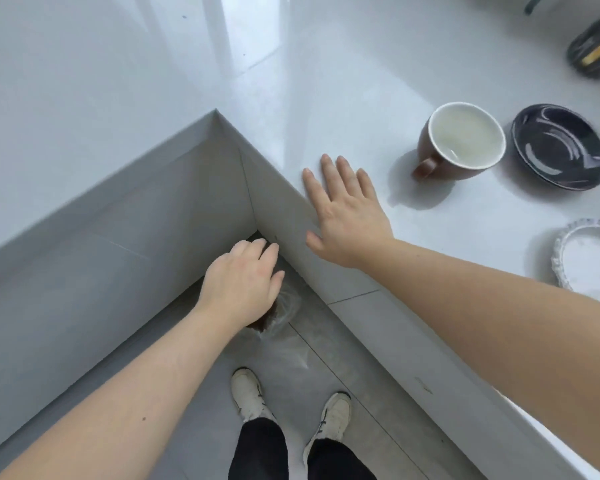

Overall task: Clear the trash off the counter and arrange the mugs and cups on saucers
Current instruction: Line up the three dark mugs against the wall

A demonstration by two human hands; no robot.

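My left hand (243,282) hangs below the counter's inner corner, over the floor. Its fingers curl down around a crumpled clear plastic wrapper (283,317) with something brown inside; the wrapper is blurred and mostly hidden under the palm. My right hand (347,216) lies flat on the white counter (118,98) at its edge, fingers spread and holding nothing. A brown mug (465,140) with a white inside stands upright on the counter to the right of that hand. Beside it sits a bare dark glossy saucer (561,147).
A white ruffled saucer (586,261) sits near the right edge of view. A dark marbled mug (596,50) with gold trim stands at the top right. Counter fronts form a corner around grey floor tiles, where my white shoes (246,393) stand.
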